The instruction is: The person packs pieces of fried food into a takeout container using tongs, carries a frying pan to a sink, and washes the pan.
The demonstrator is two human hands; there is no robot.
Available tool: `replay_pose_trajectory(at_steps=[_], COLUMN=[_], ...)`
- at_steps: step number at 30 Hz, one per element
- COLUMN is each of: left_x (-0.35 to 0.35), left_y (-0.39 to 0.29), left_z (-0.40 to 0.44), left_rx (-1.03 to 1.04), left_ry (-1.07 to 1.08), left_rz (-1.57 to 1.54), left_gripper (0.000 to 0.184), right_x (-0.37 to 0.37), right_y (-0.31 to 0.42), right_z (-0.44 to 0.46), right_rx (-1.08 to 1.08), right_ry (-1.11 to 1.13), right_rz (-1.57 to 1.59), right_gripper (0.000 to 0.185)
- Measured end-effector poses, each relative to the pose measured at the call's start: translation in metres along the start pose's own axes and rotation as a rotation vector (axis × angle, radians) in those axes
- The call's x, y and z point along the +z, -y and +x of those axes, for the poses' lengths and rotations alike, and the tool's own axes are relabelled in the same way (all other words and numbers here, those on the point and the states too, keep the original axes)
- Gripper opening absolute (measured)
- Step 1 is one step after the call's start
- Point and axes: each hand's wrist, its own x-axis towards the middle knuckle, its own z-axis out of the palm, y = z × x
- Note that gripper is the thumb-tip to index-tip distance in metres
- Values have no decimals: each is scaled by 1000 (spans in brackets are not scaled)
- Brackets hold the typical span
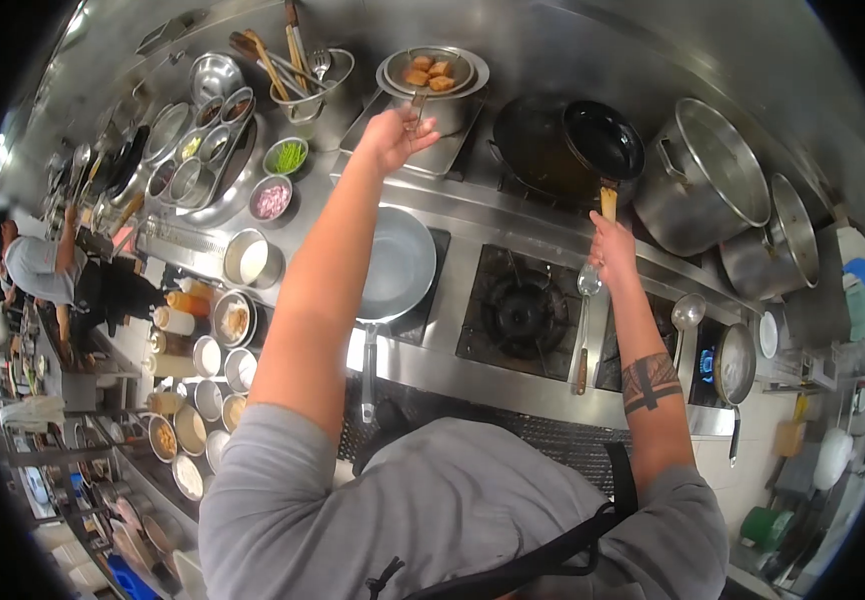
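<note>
My right hand (613, 247) is wrapped round the light-coloured handle of a small black frying pan (608, 135), held over the right side of a large dark wok (533, 150). At the back of the counter, a round strainer (413, 88) with several browned cubes (429, 72) in it sits on a metal pot (438, 115). Just below the strainer's handle is my left hand (400, 140), with fingers apart and nothing visibly held; whether it touches the handle I cannot tell.
A grey frying pan (398, 265) lies between my arms, left of a burner (523, 305). Large stockpots (703, 180) stand at right. Bowls of chopped greens (290, 155) and diced onion (273, 200) are at left. Another person (38, 270) works at far left.
</note>
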Motion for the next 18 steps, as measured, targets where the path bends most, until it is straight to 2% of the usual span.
replay_pose_trajectory(at_steps=[2,3,5,8,12,15,18], left_x=[5,-3,-25,-48,-49,-50,-55], left_y=[-3,9,37,81,130,173,232], left_z=[-50,-68,-111,-191,-313,-399,-470], left_rx=[-48,-48,-35,-114,-163,-291,-407], left_ry=[-1,-17,74,160,227,280,250], left_rz=[-167,-170,-11,145,129,122,242], left_gripper=[46,46,68,62,46,43,38], right_x=[-4,-5,-9,-20,-29,-45,-61], right_y=[-9,-13,-19,-24,-27,-42,-72], right_z=[-3,-3,-5,-5,-25,-48,-87], right_rx=[14,24,-26,-93,-123,-76,-46], right_ry=[-26,-16,-57,-26,-58,59,154], right_rz=[-1,-6,-61,-179,-257,-152,-256], right_gripper=[30,30,29,29,29,29,25])
